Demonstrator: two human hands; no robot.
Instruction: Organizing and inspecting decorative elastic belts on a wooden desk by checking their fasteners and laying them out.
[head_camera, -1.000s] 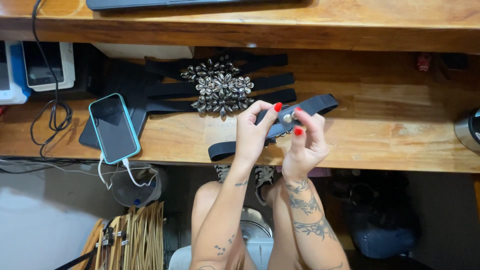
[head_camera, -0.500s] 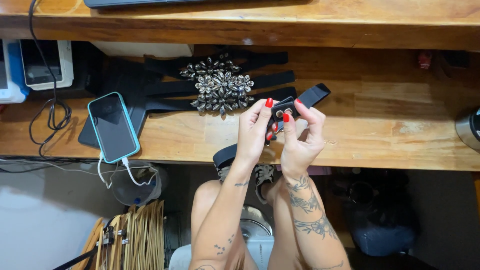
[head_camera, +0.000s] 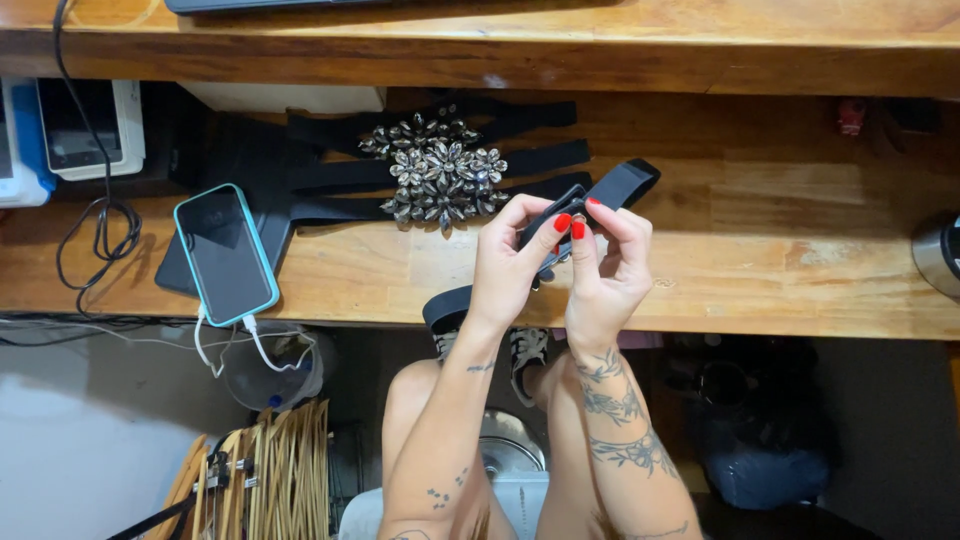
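Note:
Both my hands hold a black elastic strap (head_camera: 622, 184) above the front edge of a wooden table (head_camera: 760, 250). My left hand (head_camera: 508, 268) pinches the strap's middle from the left. My right hand (head_camera: 608, 268) pinches it from the right, thumb and fingertips meeting the left hand's at a small metal piece. One strap end sticks up to the right, the other (head_camera: 446, 306) hangs over the table edge. Behind them lies a cluster of grey jewelled flowers (head_camera: 438, 176) on several black straps.
A phone in a teal case (head_camera: 225, 252) lies at the left, plugged into a white cable. A black cable (head_camera: 98, 215) loops further left beside small devices. A metal object (head_camera: 940, 255) sits at the right edge. Below the table are my knees and several hangers (head_camera: 262, 470).
The strap has been lifted and folded: a second ago it lay longer across the table edge; now its right end stands up and my fingertips pinch closer together.

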